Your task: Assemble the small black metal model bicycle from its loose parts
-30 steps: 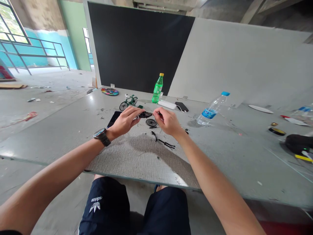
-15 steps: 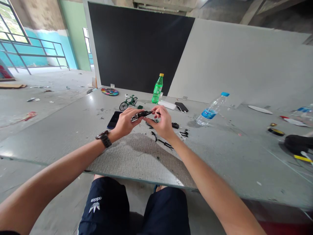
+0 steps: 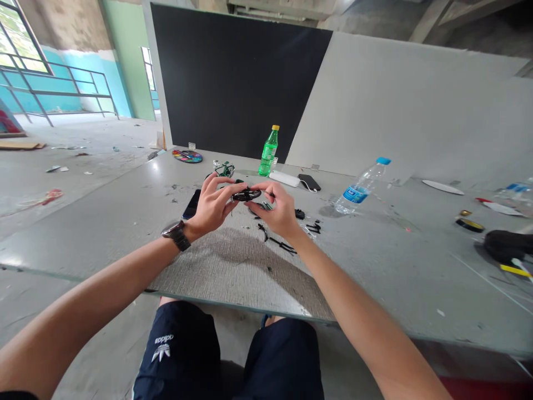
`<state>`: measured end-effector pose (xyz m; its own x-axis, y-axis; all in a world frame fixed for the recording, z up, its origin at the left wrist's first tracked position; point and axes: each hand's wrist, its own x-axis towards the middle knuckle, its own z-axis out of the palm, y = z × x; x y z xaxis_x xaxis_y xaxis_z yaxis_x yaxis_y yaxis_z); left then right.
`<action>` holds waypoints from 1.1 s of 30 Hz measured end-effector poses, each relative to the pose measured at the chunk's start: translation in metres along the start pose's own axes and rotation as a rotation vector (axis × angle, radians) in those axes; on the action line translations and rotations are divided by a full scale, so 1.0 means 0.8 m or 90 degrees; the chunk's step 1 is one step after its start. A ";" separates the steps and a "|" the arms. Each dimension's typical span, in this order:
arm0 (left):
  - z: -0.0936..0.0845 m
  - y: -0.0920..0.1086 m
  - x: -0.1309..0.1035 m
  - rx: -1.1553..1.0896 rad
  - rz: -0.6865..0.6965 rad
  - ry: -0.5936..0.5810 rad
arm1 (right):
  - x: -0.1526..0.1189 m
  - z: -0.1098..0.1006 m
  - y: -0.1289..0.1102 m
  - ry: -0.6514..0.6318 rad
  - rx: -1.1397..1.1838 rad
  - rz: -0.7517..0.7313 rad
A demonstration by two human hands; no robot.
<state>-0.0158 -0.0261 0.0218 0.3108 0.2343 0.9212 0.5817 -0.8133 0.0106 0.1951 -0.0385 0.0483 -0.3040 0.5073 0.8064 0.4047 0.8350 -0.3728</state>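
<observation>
Above the table, my left hand (image 3: pixel 215 200) pinches a small black spoked model bicycle wheel (image 3: pixel 246 194) by its left side. The fingers of my right hand (image 3: pixel 278 208) are closed at the wheel's right side, and a thin dark piece shows between them. Beyond my left hand stands a green model bicycle (image 3: pixel 224 168), partly hidden by the fingers. Under and beside my right hand lie loose black parts, among them a curved piece (image 3: pixel 262 232), a long thin piece (image 3: pixel 283 245) and a small black block (image 3: pixel 299 214).
A dark phone (image 3: pixel 192 204) lies by my left wrist. Farther back stand a green bottle (image 3: pixel 268 153) and a clear water bottle (image 3: pixel 360 186). A white power bank (image 3: pixel 284 178), a black phone (image 3: pixel 309 182) and a paint palette (image 3: pixel 187 156) lie near the upright board (image 3: pixel 233 78).
The black part has turned between my hands, so its round spoked face now shows. My left hand's fingers have lifted and spread, now covering more of the green model bicycle.
</observation>
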 end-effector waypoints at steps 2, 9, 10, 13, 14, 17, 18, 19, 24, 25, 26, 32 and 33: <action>0.000 -0.001 -0.001 0.001 0.008 -0.001 | 0.000 0.000 0.000 0.017 -0.029 -0.031; 0.000 0.001 -0.001 -0.056 -0.010 -0.036 | 0.000 0.001 0.003 0.052 -0.068 -0.146; 0.000 0.002 -0.001 -0.060 -0.007 -0.038 | 0.000 0.000 0.002 0.051 -0.073 -0.156; -0.001 0.002 0.000 -0.058 0.001 -0.040 | -0.001 -0.001 0.001 0.047 -0.102 -0.177; -0.001 0.001 0.000 -0.055 0.003 -0.041 | -0.001 -0.001 0.001 0.047 -0.112 -0.183; -0.001 0.001 0.001 -0.045 0.005 -0.039 | -0.002 -0.001 0.000 0.050 -0.136 -0.197; -0.001 0.001 0.001 -0.043 0.006 -0.037 | -0.002 0.000 0.001 0.054 -0.140 -0.200; 0.000 0.001 0.002 -0.042 0.008 -0.035 | -0.002 0.000 0.001 0.058 -0.143 -0.202; 0.001 0.000 0.001 -0.044 0.016 -0.034 | -0.002 0.000 0.003 0.058 -0.137 -0.188; 0.001 0.000 0.001 -0.046 0.017 -0.035 | -0.002 0.000 0.003 0.056 -0.134 -0.183; 0.002 0.000 0.001 -0.049 0.018 -0.034 | -0.002 0.000 0.002 0.056 -0.131 -0.179; 0.003 -0.001 0.002 -0.061 0.041 -0.032 | -0.002 -0.001 0.001 0.045 -0.106 -0.148; 0.003 -0.002 0.002 -0.064 0.045 -0.033 | -0.003 -0.001 0.001 0.038 -0.102 -0.138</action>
<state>-0.0143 -0.0235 0.0227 0.3883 0.1994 0.8997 0.4798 -0.8773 -0.0126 0.1969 -0.0389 0.0466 -0.3480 0.3033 0.8871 0.4682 0.8760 -0.1158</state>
